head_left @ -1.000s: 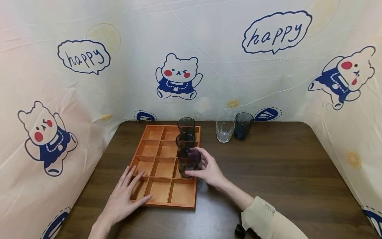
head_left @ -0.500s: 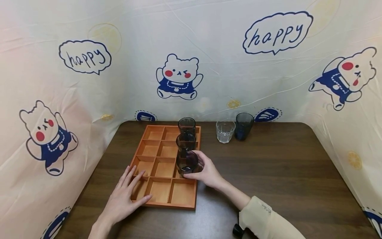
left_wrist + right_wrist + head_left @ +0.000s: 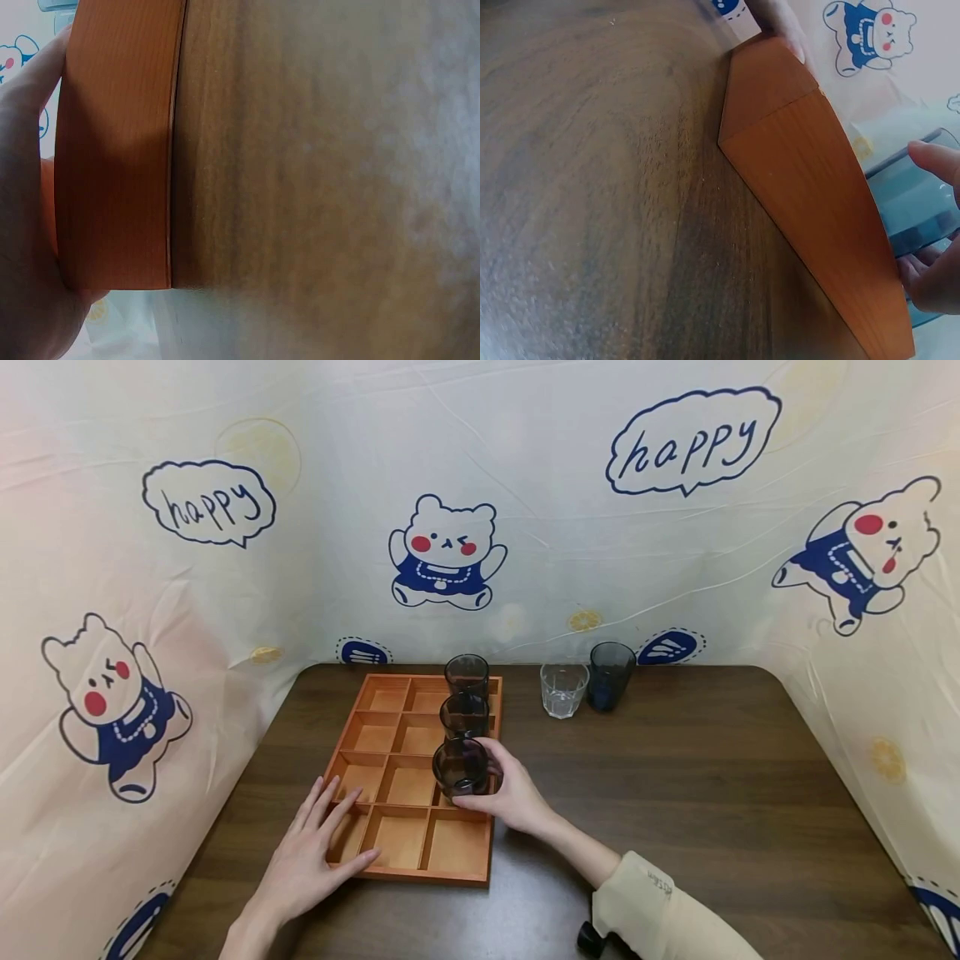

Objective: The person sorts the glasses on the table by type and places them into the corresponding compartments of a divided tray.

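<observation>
A wooden tray point(image 3: 489, 847) divided into compartments lies on the table. My left hand point(image 3: 303, 852) rests over its near left corner with the fingers spread. In the left wrist view, that hand point(image 3: 30, 187) lies along the tray's side wall point(image 3: 116, 165). My right hand point(image 3: 517, 789) holds a dark drinking glass point(image 3: 459, 767) between thumb and fingers at the right-hand column, third row from the back. The right wrist view shows this glass point(image 3: 915, 202) just beyond the tray's wall. Two more dark glasses, a middle one point(image 3: 462, 714) and a back one point(image 3: 467, 672), stand upright behind it.
To the right of the tray, near the table's back edge, a clear faceted glass point(image 3: 564, 692) stands beside a dark blue-grey glass point(image 3: 611, 677). A printed cloth point(image 3: 570, 543) hangs around the back and sides of the dark wooden table point(image 3: 675, 777).
My right hand has shifted slightly left and toward me with the dark glass, whose rim has swung left. The left hand stays in place on the tray.
</observation>
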Motion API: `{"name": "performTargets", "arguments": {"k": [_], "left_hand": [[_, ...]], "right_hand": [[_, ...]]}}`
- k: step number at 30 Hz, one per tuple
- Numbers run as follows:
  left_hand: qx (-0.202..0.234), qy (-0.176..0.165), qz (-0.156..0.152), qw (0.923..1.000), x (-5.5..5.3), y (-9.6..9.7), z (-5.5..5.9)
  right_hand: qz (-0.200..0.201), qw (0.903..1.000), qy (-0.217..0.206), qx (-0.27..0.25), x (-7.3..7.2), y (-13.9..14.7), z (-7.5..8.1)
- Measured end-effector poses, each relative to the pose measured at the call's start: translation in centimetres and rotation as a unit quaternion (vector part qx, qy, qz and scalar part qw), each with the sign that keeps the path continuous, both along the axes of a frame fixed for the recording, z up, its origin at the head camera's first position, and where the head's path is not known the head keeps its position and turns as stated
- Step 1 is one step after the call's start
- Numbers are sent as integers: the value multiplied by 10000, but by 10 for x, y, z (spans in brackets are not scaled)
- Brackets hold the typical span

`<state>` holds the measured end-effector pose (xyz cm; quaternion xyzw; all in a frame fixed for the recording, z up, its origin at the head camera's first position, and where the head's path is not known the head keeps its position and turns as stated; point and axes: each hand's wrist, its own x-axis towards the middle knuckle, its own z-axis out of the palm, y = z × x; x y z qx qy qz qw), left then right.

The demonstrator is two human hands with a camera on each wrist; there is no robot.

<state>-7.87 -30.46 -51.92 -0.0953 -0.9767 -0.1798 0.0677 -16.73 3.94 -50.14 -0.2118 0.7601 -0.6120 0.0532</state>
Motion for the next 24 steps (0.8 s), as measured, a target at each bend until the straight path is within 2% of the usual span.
{"name": "performTargets", "arguments": {"k": [8, 12, 19, 24], "left_hand": [[30, 45, -24, 10000, 0, 0, 1], [26, 45, -25, 10000, 0, 1, 1], [57, 96, -43, 9999, 0, 2, 2], [81, 82, -43, 9999, 1, 2, 3]], "right_hand": [[-158, 9998, -88, 113, 1, -2, -3], [-81, 10000, -16, -39, 0, 3, -1], [168, 9988, -232, -393, -2, 13, 6], [179, 9985, -166, -492, -1, 19, 8]]}}
